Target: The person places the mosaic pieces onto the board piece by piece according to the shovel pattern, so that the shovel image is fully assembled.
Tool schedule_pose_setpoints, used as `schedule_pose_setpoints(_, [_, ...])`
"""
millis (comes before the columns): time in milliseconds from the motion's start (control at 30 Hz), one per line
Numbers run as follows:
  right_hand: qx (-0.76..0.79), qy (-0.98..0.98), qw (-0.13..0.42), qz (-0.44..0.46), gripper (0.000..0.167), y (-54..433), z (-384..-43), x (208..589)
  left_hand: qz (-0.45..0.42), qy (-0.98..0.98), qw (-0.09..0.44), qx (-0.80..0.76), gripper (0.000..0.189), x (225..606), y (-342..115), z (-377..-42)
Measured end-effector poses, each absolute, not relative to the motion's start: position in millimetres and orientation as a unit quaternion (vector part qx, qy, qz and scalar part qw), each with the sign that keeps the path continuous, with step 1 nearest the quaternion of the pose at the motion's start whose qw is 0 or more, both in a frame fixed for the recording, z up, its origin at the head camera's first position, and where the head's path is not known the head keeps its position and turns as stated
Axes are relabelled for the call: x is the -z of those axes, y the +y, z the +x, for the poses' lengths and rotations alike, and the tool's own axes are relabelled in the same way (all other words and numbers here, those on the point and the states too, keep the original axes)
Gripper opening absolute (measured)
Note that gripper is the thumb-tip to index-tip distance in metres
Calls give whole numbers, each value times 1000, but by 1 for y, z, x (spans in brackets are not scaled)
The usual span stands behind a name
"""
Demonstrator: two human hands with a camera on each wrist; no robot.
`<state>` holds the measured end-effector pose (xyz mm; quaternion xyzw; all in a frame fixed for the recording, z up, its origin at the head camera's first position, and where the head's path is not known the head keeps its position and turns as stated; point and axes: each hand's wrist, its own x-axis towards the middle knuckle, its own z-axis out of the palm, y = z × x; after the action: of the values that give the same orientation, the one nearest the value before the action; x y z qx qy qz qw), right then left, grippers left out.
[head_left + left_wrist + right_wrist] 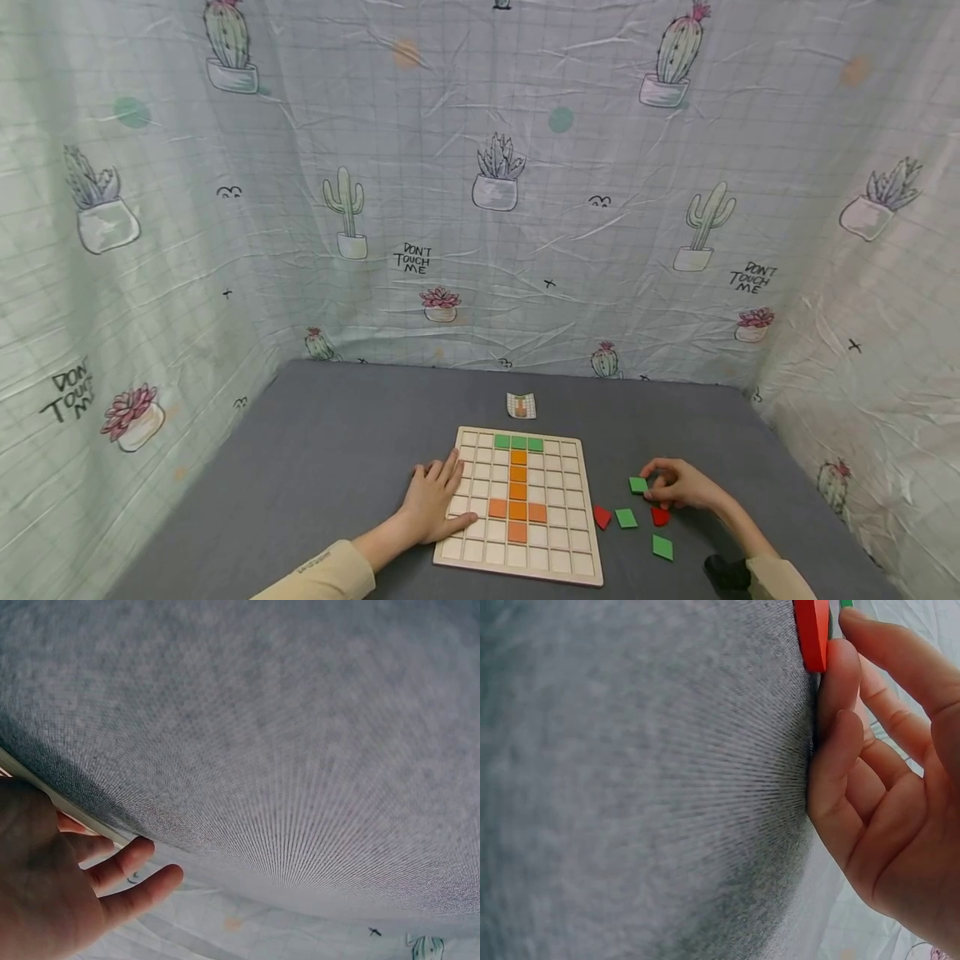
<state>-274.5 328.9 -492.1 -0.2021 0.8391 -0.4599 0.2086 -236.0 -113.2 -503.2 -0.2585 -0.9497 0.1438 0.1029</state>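
Observation:
A wooden grid board (556,562) lies on the table, with three green tiles in its top row, a column of orange tiles below and three paler orange tiles around the lower end. My left hand (433,502) rests on the board's left edge, fingers extended and thumb out over the cells; the left wrist view shows its fingers (124,866) beside the rim. Right of the board, my right hand (678,484) pinches a green tile (638,485) between thumb and fingers. Under that hand lies a red tile (660,517), close to the fingers (838,690) in the right wrist view.
Another red tile (602,517) lies against the board's right edge. Two loose green tiles, one beside it (626,518) and one nearer me (662,547), lie on the grey table (337,433). A small printed pattern card (521,406) sits behind the board. Cactus-print curtains surround the table.

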Motion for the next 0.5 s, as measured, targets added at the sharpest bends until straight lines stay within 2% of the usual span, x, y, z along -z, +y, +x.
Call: schedule_pose_setpoints(500, [459, 860, 168, -150, 37, 322, -265, 486, -258, -946, 114, -157, 82, 502, -113, -235])
